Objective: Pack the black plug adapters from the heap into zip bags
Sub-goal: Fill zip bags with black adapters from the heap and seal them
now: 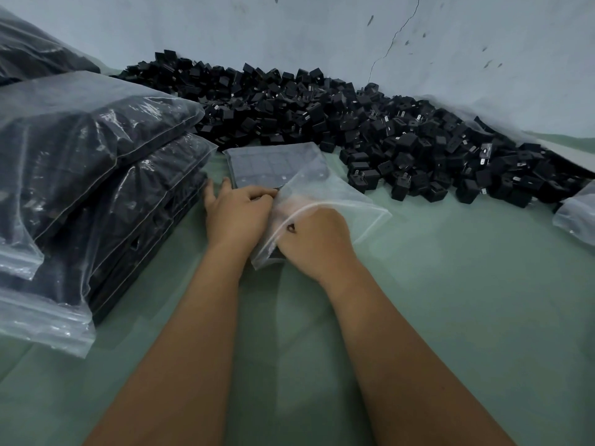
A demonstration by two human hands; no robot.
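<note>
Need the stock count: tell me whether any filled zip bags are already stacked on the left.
Yes, filled zip bags of black adapters lie stacked on the green table, left of both hands.

Pale green table surface [450,300], cracked grey wall [322,30] behind.

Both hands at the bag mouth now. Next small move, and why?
Probably push the adapters deeper into the zip bag: a flat row of adapters already sits at its far end, the right hand is inside the open mouth, and the left hand grips the bag's edge.
</note>
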